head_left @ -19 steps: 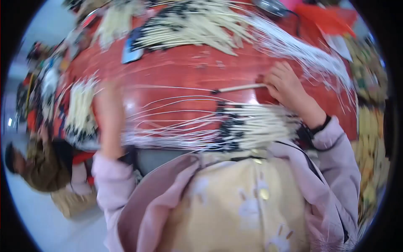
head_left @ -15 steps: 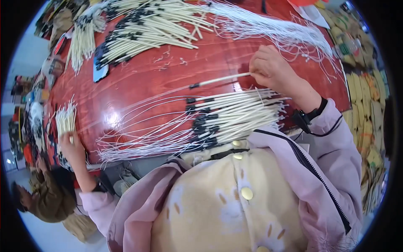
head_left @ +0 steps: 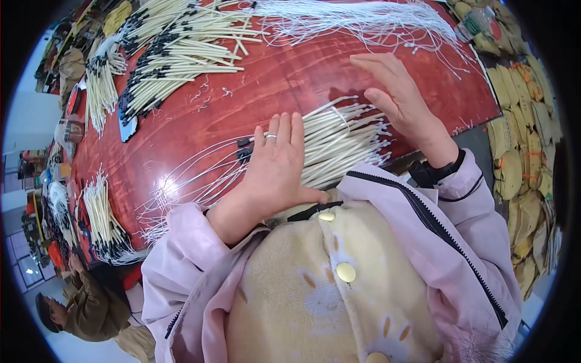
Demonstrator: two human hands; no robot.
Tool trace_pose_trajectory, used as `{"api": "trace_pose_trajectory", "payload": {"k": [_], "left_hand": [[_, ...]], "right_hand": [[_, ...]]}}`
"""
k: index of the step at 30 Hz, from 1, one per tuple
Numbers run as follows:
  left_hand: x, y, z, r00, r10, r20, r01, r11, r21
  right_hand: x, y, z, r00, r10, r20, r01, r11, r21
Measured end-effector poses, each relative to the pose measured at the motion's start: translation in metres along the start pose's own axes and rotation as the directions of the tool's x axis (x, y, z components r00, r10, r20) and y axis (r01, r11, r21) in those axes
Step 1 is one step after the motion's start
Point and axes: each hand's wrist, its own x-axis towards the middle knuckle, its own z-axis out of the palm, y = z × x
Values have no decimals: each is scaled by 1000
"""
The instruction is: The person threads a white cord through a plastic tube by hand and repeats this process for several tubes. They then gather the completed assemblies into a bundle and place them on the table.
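Observation:
In front of my body lies a pile of thin cream-coloured sticks [head_left: 339,142] with white knotted ends on the right and black ends on the left. My left hand [head_left: 275,166] rests flat across the pile's left part, fingers stretched upward and thumb out, hiding most of the black ends. Long white strings [head_left: 209,178] trail from that end to the left, partly under my left forearm. At the other end, my right hand [head_left: 399,100] is held open beside the white knots, thumb and fingers apart, with nothing in it.
Larger heaps of black-ended sticks [head_left: 187,63] lie at the far left of the red table [head_left: 206,121]. Loose white strings [head_left: 363,18] spread along the far side. Another bundle [head_left: 103,209] sits at the left edge. Beige sacks [head_left: 514,145] are stacked at right; a person [head_left: 91,305] sits lower left.
My left hand has come from the left bundle onto the middle pile. My right hand has let go of the single stick, which now lies among the others, and its fingers have opened.

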Motion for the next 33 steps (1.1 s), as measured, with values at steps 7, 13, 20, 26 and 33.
{"api": "trace_pose_trajectory", "payload": {"k": [7,13,20,26,33], "left_hand": [[2,5,17,998,21,52,-22,1000,9],[10,30,4,989,-82,123,62,985,160],[6,45,24,986,-158,57,142,965,220],[-2,45,38,995,-95,-31,98,985,145],[0,47,33,991,-131,19,129,988,87]], "right_hand": [[-44,1,14,994,101,-48,-97,992,81],[-43,-14,23,991,48,-122,-38,996,83],[-61,-21,25,990,63,-125,-51,994,92],[-75,-17,24,983,96,-157,-73,986,149],[-78,-13,26,976,98,-194,-60,979,194]]}}
